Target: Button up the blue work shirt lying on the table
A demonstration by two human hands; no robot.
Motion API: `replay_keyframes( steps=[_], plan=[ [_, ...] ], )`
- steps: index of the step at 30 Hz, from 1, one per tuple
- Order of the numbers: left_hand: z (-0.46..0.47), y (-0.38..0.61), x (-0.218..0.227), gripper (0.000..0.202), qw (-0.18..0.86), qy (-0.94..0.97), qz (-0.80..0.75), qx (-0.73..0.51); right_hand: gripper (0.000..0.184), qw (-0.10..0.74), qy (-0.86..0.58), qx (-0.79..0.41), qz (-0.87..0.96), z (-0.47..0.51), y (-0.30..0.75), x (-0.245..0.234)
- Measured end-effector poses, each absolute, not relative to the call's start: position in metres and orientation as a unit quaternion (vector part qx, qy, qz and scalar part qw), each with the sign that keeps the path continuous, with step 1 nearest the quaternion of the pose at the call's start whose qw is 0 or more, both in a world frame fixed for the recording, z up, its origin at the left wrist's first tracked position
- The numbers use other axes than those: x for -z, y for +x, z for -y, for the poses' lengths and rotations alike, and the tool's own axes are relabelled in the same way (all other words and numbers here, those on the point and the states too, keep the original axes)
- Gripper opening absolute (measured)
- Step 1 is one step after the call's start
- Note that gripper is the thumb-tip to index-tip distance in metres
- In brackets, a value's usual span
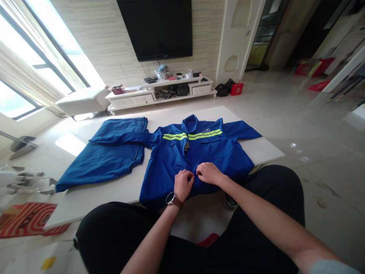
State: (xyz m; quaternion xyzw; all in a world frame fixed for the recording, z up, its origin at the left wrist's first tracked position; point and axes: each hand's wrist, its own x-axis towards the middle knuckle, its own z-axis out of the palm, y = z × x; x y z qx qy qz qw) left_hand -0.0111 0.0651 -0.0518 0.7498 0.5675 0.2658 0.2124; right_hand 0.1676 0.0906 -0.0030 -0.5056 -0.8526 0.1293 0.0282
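Two bare hands pinch the lower front of a blue work jacket (208, 152) spread face up on a low white counter (114, 194).
The left hand (183, 184), with a watch (171, 198) at its wrist, and the right hand (210, 173) nearly meet, each mostly closed, thumb against fingertips on the cloth. From them, the jacket's collar (190, 123) lies at 12 o'clock; a folded blue garment (105, 163) lies around 10 o'clock, under one sleeve. The step seems to be working the jacket's front edges at that spot; the next move likely calls for lined-up edges and a steady pinch. Whatever sits between the fingertips is too small to make out, the left wrist covers part of the hem, and the chest lettering (205, 130) is unreadable.
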Motion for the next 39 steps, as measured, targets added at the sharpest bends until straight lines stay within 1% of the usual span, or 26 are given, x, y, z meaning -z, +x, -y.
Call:
replay_keyframes(
  steps=[5,10,15,23,31,34,39],
  plan=[
    [-0.065,-0.011,0.052,0.010,0.211,0.749,-0.568,-0.268,0.018,0.027,-0.488,-0.117,0.864,-0.090,0.168,0.006],
    [-0.065,-0.011,0.052,0.011,0.212,0.750,-0.567,-0.267,0.015,0.043,-0.477,-0.109,0.871,-0.089,0.168,0.008],
    [-0.065,-0.011,0.052,0.012,0.210,0.752,-0.564,-0.268,0.014,0.076,-0.518,-0.116,0.844,-0.089,0.165,0.010],
    [-0.064,-0.011,0.055,0.010,0.187,0.766,-0.560,-0.254,0.013,0.059,-0.551,-0.146,0.820,-0.090,0.160,0.014],
    [-0.060,-0.012,0.050,0.008,0.172,0.787,-0.539,-0.245,0.012,0.083,-0.598,-0.202,0.772,-0.096,0.156,0.018],
    [-0.058,-0.012,0.048,0.011,0.171,0.799,-0.528,-0.233,0.013,0.077,-0.612,-0.195,0.763,-0.098,0.157,0.020],
    [-0.056,-0.011,0.047,0.013,0.166,0.807,-0.522,-0.222,0.008,0.067,-0.631,-0.172,0.754,-0.102,0.158,0.021]
  ],
)
